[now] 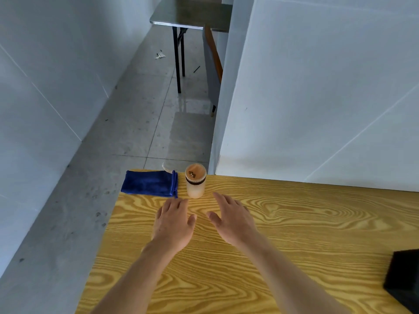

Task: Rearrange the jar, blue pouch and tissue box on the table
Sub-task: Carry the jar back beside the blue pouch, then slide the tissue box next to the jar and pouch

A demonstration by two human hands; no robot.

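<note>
Head view: left hand (pixel 173 223) and right hand (pixel 233 219), fingers spread and empty, over wood-grain table (pixel 306 234) beside grey floor (pixel 136 123).

The place looked like a bare, sparsely furnished room in an office or workspace rather than a home: plain white panel walls (pixel 317 87) stood on both sides, and the grey tiled floor (pixel 136 123) was scuffed, with a few scraps (pixel 160 55) lying on it. A wood-grain table (pixel 283 223) sat in the near corner against the right wall, and farther back stood a folding table (pixel 181 17) on thin black legs with a chair (pixel 212 71) pushed beside it. Nothing like kitchen fittings, shelves or machines showed, so its exact use could not be told.
</note>
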